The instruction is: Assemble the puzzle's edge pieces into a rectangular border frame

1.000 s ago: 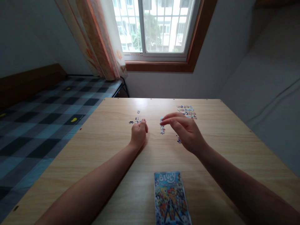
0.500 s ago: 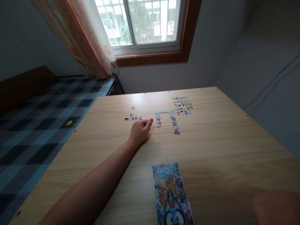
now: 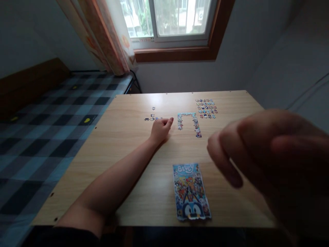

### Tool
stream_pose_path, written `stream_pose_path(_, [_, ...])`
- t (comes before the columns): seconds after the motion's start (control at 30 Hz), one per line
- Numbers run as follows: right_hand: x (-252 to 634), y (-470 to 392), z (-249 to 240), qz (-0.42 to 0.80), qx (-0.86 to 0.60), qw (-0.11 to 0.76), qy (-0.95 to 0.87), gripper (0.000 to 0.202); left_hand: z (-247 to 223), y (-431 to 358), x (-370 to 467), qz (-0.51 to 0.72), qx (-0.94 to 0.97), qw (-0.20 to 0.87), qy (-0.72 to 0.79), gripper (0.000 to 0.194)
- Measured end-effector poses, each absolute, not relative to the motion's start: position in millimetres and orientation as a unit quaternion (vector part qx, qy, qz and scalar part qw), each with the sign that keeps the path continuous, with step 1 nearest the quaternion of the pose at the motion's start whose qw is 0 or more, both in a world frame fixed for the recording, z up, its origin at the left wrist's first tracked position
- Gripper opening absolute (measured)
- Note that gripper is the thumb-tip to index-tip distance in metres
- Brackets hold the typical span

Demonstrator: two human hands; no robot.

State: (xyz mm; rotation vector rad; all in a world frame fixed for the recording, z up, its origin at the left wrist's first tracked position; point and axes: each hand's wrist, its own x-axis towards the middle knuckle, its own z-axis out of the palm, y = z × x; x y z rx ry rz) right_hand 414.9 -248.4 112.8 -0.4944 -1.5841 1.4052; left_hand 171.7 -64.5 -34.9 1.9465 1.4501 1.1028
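Note:
My left hand (image 3: 161, 130) rests on the wooden table, its fingers curled in and the thumb along the top. What they hold, if anything, is hidden. Just right of it lies a partly joined jigsaw puzzle (image 3: 186, 114), an angular U of pieces open toward me. A few loose puzzle pieces (image 3: 152, 118) lie beyond the left hand, partly covered by it. Large and blurred, my right hand (image 3: 259, 147) hangs close to the camera over the table's right side, fingers bent downward; I cannot make out anything in it.
Rows of loose puzzle pieces (image 3: 206, 108) are laid out at the back right. A Bluey picture sheet (image 3: 191, 192) lies flat near the front edge of the table (image 3: 123, 206). A checked bed (image 3: 51, 137) stands at left, and a window (image 3: 180, 20) is behind.
My right hand has risen from the lower right corner into view above the table. The whole scene has shifted as the camera tilted down; my left hand stays by the puzzle.

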Motion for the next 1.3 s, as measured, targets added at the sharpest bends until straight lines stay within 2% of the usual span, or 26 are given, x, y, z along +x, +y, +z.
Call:
stream_pose_path(0.07, [402,-214,145,0.53,-0.247,0.497,-0.641,0.044,-36,-63,172,0.404,0.713,0.229,0.525,0.052])
stream_pose_path(0.17, [395,-187,165,0.427,-0.288,0.632,-0.579,0.061,-38,-60,173,0.406,0.717,0.223,0.521,0.052])
stream_pose_path(0.27, [401,-167,148,0.38,-0.321,0.686,-0.531,0.053,-39,-58,173,0.407,0.717,0.225,0.518,0.052])
stream_pose_path(0.33, [407,-150,121,0.359,-0.32,0.708,-0.516,0.049,-39,-58,173,0.407,0.716,0.225,0.52,0.052])
stream_pose_path(0.4, [414,-134,89,0.288,-0.345,0.736,-0.506,0.047,-39,-58,174,0.406,0.715,0.222,0.524,0.051])
stream_pose_path(0.47, [420,-124,58,0.216,-0.395,0.729,-0.516,0.046,-38,-59,174,0.404,0.714,0.223,0.526,0.051])
stream_pose_path(0.57, [427,-122,19,0.089,-0.454,0.67,-0.581,0.048,-38,-58,174,0.406,0.715,0.224,0.523,0.051])
stream_pose_path(0.7, [427,-127,-14,-0.047,-0.42,0.505,-0.753,0.035,-37,-58,173,0.405,0.717,0.222,0.521,0.052])
stream_pose_path(0.73, [425,-127,-20,-0.049,-0.402,0.467,-0.786,0.028,-37,-58,172,0.404,0.718,0.223,0.521,0.052])
stream_pose_path(0.8, [420,-126,-29,-0.044,-0.394,0.443,-0.804,0.022,-37,-57,171,0.401,0.72,0.223,0.521,0.051])
stream_pose_path(1.03, [415,-120,-37,-0.021,-0.411,0.44,-0.798,0.027,-36,-60,169,0.374,0.728,0.22,0.531,0.051])
stream_pose_path(1.17, [418,-120,-36,-0.04,-0.409,0.437,-0.8,0.037,-30,-70,172,0.265,0.782,0.163,0.54,0.048])
stream_pose_path(1.3, [417,-120,-37,-0.025,-0.389,0.433,-0.813,0.036,-27,-76,176,0.191,0.807,0.123,0.544,0.048])
